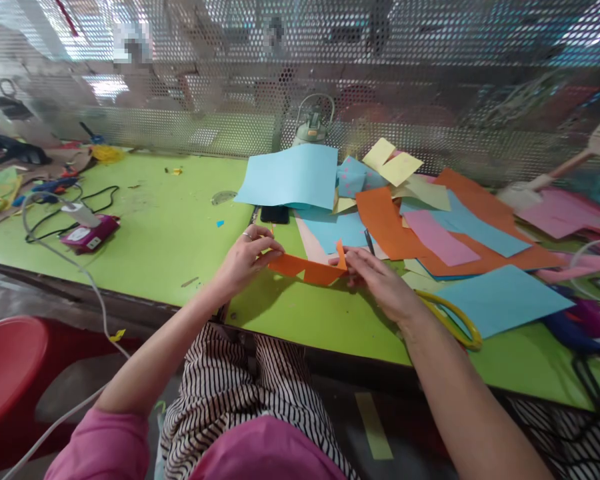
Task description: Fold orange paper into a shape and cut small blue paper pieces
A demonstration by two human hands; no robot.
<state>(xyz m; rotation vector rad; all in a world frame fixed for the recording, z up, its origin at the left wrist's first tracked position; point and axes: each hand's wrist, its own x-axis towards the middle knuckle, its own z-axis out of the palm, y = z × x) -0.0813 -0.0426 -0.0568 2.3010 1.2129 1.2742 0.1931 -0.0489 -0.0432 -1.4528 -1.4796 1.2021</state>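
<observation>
Between my two hands, just above the green table [275, 320], is a narrow orange paper strip [325, 273] with a small notch in its lower edge. My left hand [247, 259] pinches its left end between thumb and fingers. At the other end, where a bit of the strip stands up, my right hand [375, 275] is closed on it. Close to my right wrist lie scissors with yellow handles [453, 317], their blades hidden. A dark pen [369, 241] rests on the paper behind my right hand.
Coloured sheets, among them a large light blue sheet [300, 177] and an orange sheet [387, 223], cover the back and right. A bottle [313, 127] stands behind them by the perforated metal screen [230, 80]. Leftward are a purple power strip [91, 233] with cables and a red stool [13, 373].
</observation>
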